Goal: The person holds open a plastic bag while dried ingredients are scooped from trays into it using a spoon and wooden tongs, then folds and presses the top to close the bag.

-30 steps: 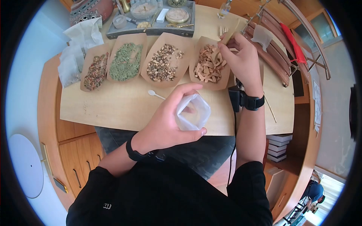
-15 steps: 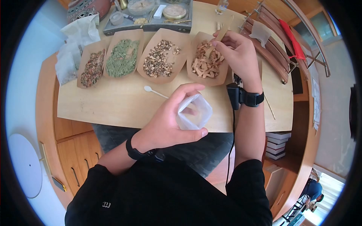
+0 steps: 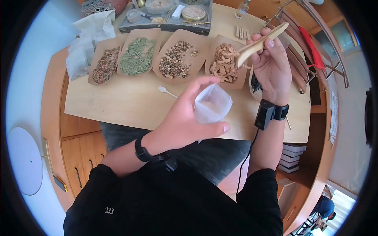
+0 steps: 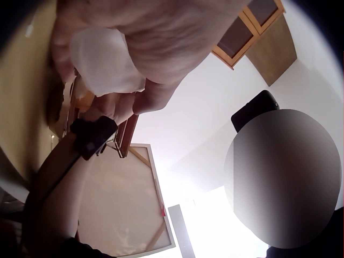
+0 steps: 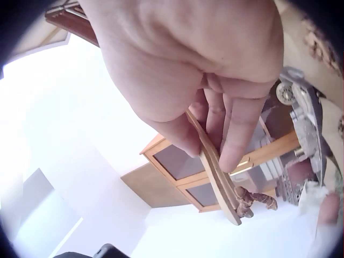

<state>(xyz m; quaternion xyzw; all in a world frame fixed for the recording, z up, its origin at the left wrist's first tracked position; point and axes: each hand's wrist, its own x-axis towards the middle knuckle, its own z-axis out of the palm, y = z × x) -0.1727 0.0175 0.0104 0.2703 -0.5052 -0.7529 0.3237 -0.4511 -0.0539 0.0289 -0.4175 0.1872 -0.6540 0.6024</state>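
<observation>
My left hand (image 3: 177, 112) holds a small white translucent pouch (image 3: 213, 103), its mouth spread, between curved fingers and thumb in front of the paper trays. In my right hand (image 3: 273, 65) is a pale wooden scoop (image 3: 262, 45), pinched between thumb and fingers. The right wrist view shows a few brown dried pieces (image 5: 252, 201) at the scoop's tip (image 5: 228, 208). That tip is by the right edge of a brown paper tray (image 3: 237, 83) of tan dried chips (image 3: 223, 65). The left wrist view shows the pouch (image 4: 105, 62) gripped between fingers and thumb.
Other paper trays hold pale-and-dark pieces (image 3: 174, 63), green herb (image 3: 136, 59) and reddish-brown bits (image 3: 105, 67). Dark pieces (image 3: 256, 83) sit partly hidden behind my right wrist. A white spoon (image 3: 167, 92), filled white pouches (image 3: 80, 59), a grey tray (image 3: 165, 28) and a wooden rack (image 3: 295, 59) stand around.
My right hand has lifted the scoop out of the tray of tan chips and turned palm up, with pieces at its tip. The left hand with the pouch has shifted slightly right.
</observation>
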